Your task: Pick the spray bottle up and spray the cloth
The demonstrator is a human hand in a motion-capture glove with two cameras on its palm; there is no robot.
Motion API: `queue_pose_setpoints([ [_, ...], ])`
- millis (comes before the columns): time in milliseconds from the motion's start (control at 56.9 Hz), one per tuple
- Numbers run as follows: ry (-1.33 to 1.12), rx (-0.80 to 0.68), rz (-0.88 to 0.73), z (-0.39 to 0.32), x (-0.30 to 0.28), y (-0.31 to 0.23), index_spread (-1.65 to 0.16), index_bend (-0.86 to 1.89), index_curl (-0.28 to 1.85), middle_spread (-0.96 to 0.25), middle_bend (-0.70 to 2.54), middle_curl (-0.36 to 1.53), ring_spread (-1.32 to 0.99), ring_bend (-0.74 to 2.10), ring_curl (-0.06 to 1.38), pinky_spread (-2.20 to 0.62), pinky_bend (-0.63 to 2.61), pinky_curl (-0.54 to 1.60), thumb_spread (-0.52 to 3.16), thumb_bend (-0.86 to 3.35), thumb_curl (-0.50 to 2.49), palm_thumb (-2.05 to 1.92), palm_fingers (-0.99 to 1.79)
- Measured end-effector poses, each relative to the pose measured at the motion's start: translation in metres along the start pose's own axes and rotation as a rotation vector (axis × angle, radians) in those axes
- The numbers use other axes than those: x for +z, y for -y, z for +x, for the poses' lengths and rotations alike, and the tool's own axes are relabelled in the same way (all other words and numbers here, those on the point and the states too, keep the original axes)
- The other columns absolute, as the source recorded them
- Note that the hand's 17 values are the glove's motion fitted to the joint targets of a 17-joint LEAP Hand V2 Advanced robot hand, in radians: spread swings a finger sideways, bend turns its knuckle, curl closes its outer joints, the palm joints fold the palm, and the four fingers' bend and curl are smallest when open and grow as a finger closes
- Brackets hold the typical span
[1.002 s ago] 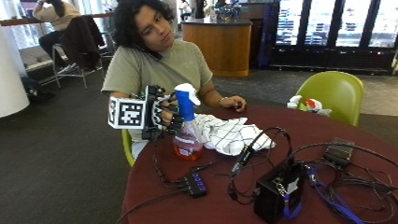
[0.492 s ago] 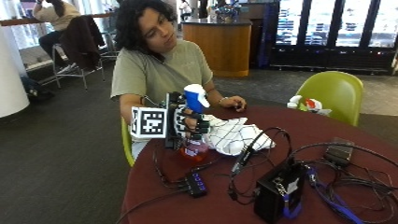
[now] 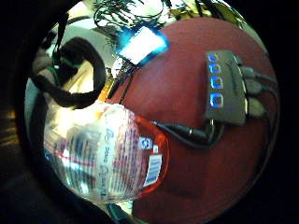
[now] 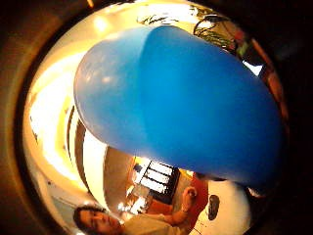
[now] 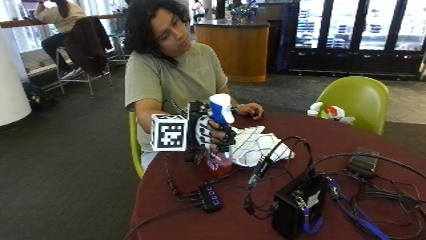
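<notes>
While the gloved right hand [image 5: 212,136] is covering the neck of the spray bottle [image 5: 218,150], the trigger is staying hidden behind the fingers, and only the blue cap and the pink base are showing. The grip is curling round the bottle, holding it upright with its base just above the round red worktop [image 5: 399,150]. The white cloth [image 5: 256,145] is lying just right of the bottle. Near the bottle, a small hub [image 5: 211,198] is glowing blue.
</notes>
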State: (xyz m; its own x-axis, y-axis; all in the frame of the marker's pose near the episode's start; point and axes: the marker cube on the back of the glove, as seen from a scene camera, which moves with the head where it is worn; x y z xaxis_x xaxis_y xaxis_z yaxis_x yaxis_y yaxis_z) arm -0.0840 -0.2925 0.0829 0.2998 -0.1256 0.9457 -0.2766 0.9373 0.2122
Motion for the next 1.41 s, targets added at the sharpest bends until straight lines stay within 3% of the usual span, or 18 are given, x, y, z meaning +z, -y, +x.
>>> queue_pose_setpoints([
  [105,0.078,0.023,0.061,-0.018,-0.012,-0.011,-0.25,0.26,0.23,-0.10,0.50,0.44,-0.13,0.53,0.34,0.00,0.24,0.30,0.88,0.03,0.42,0.88,1.08],
  [299,0.069,-0.083,0.157,-0.070,-0.041,-0.022,-0.25,0.21,0.32,-0.12,0.46,0.46,-0.14,0.52,0.39,-0.09,0.30,0.36,0.62,0.03,0.53,1.08,1.20],
  [597,-0.318,-0.062,-0.471,-0.165,-0.038,-0.049,-0.26,0.21,0.43,-0.16,0.52,0.51,-0.18,0.57,0.45,-0.22,0.40,0.41,0.40,-0.03,0.62,1.04,1.34],
  [861,-0.917,0.110,-0.956,-0.153,0.018,-0.060,-0.27,0.22,0.50,-0.16,0.55,0.52,-0.18,0.59,0.47,-0.23,0.44,0.42,0.37,-0.03,0.67,1.01,1.33],
  [1248,-1.235,0.378,-1.211,-0.064,0.095,-0.079,-0.27,0.19,0.55,-0.17,0.55,0.53,-0.19,0.58,0.48,-0.23,0.46,0.42,0.38,-0.03,0.71,1.00,1.32],
  [1406,-1.284,0.414,-1.249,-0.056,0.114,-0.079,-0.27,0.19,0.57,-0.17,0.55,0.53,-0.19,0.58,0.47,-0.23,0.46,0.42,0.39,-0.03,0.72,0.99,1.31],
])
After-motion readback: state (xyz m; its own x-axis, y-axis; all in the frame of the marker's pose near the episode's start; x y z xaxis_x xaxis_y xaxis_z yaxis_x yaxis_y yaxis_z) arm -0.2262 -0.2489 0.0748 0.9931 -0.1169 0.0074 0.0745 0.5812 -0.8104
